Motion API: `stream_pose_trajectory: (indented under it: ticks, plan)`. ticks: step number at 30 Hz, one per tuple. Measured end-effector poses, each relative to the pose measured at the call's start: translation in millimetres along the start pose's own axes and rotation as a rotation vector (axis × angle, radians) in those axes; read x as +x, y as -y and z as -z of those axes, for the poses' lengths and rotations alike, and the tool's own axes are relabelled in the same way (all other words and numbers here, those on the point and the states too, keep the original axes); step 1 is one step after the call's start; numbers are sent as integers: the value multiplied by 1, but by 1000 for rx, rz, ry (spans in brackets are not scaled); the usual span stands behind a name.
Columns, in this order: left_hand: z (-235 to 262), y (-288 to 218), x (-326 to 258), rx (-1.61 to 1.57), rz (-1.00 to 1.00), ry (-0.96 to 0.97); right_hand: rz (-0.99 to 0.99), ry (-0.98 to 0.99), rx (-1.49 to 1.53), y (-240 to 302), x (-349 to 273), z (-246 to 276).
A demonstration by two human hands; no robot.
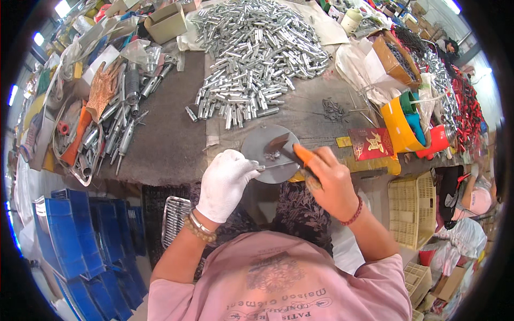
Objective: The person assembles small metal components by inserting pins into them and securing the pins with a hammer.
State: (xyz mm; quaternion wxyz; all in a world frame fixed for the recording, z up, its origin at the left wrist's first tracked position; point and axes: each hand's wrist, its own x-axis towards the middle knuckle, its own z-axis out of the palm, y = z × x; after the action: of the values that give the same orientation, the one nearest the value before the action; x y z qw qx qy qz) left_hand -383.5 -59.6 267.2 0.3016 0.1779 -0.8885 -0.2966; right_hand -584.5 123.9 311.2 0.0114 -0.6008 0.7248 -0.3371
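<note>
Rod [274,166], thin and metal, lies nearly level over the round grey plate [261,143], its long axis running left to right and rising slightly rightward. Left hand [225,184], in a white glove, pinches the rod's left end between fingertips. Right hand [332,184], bare, is clenched around an orange-handled tool [300,155] whose dark head points up-left onto the plate, just above the rod; whether they touch cannot be told. Small dark parts [272,155] sit on the plate by the rod. Blue crates [75,235] stand stacked at lower left, contents not visible. Metal tubes [257,53] are heaped on the bench beyond. Brown box [393,61] at upper right holds dark parts. Yellow bin [399,131] holds teal pieces. Cream basket [412,208] stands at right, contents unclear.
</note>
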Motion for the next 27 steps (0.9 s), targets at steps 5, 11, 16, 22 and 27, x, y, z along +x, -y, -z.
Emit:
stream_pose_trajectory:
  ticks: [5,11,16,22,27]
  plan:
    - [0,4,-1,12,-61,2,165,-104,13,12,-21,-3]
    - [0,0,-1,34,-11,19,-66,42,176,7,-12,1]
    - [4,0,1,-1,1,30,-15,139,-20,-12,18,2]
    - [2,-2,-3,-45,37,-11,114,89,-289,16,11,-6]
    - [2,5,-5,-26,-22,-3,-81,150,-133,24,-16,-18]
